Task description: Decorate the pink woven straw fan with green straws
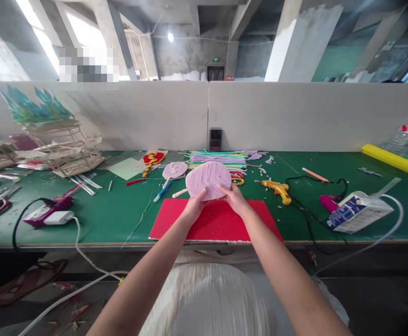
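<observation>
Both my hands hold up a round pale-pink fan-shaped disc (pixel 208 179) with ridged lines on its face and a short stick at its lower left. My left hand (pixel 194 205) grips its lower left edge and my right hand (pixel 235 198) grips its lower right edge, fingers closed on the rim. The disc hangs above a red sheet (pixel 214 221) lying on the green table (pixel 113 219). A second, smaller pink disc (pixel 175 170) lies flat just behind to the left.
A yellow glue gun (pixel 278 189) with a black cord lies right of the red sheet. Coloured strips (pixel 218 158) are piled at the back. A wooden model (pixel 62 147) stands at the left, a carton (pixel 358 212) at the right, a white charger (pixel 59 217) near the front edge.
</observation>
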Motion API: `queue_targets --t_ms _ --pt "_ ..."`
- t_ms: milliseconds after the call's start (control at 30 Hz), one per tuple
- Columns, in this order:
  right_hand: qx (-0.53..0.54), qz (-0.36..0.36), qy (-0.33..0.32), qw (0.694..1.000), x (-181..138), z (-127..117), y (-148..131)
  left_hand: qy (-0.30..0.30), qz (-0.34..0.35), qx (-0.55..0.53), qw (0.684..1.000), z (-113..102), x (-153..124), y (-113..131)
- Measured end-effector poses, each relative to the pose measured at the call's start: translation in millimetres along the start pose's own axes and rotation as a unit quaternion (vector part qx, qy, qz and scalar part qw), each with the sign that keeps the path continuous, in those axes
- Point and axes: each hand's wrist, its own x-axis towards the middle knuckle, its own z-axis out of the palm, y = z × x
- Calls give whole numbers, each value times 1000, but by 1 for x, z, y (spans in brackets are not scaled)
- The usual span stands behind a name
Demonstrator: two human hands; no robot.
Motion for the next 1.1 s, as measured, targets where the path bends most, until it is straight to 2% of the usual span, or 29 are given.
queue_targets --t_ms 133,300,467,600,767,933,1100 --pt "1 -20 45 999 3 -4 -1 55 5 -4 998 -1 2 2" --pt "-63 -39 44 996 3 -8 -1 80 4 -27 996 -9 8 0" --pt "-130 -117 66 982 7 -10 3 98 20 -15 995 -13 12 -3" --pt "-189 -193 69 960 11 -13 5 133 40 11 990 -17 15 -7" --pt "-311 -232 70 919 7 -16 6 162 73 106 978 -24 19 -10" --pt "-425 -246 98 865 1 -18 3 180 79 186 963 -23 18 -10" --pt "-460 -228 98 853 -2 -19 1 203 77 210 953 -15 13 -6"
